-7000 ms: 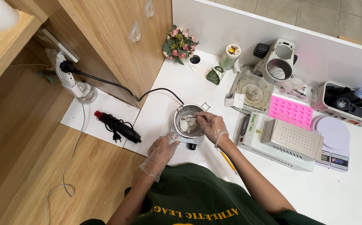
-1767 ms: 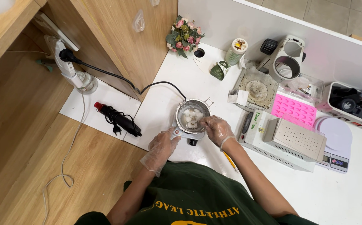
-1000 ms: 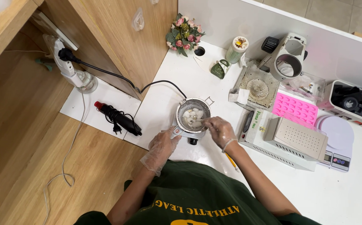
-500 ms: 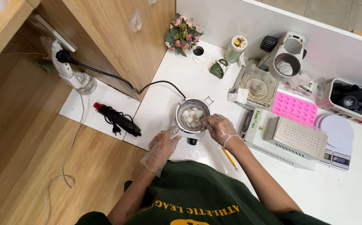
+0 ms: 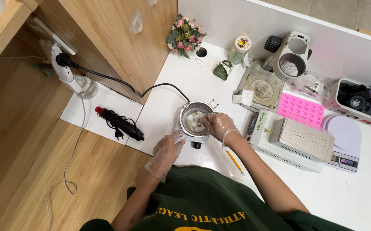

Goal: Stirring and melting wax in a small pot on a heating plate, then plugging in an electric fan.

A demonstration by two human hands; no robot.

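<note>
Gloved hands at a round metal pot (image 5: 196,122) on the white desk (image 5: 168,107), left hand (image 5: 167,147) closed around its handle, right hand (image 5: 218,125) curled over the rim, pinching something too small to make out, white waxy chunks (image 5: 195,121) inside.

chunks (image 5: 195,121) in pot (image 5: 186,112) | pot on hotplate (image 5: 197,140) | mould (image 5: 301,109) right of pot | bouquet (image 5: 184,37) behind pot
</note>
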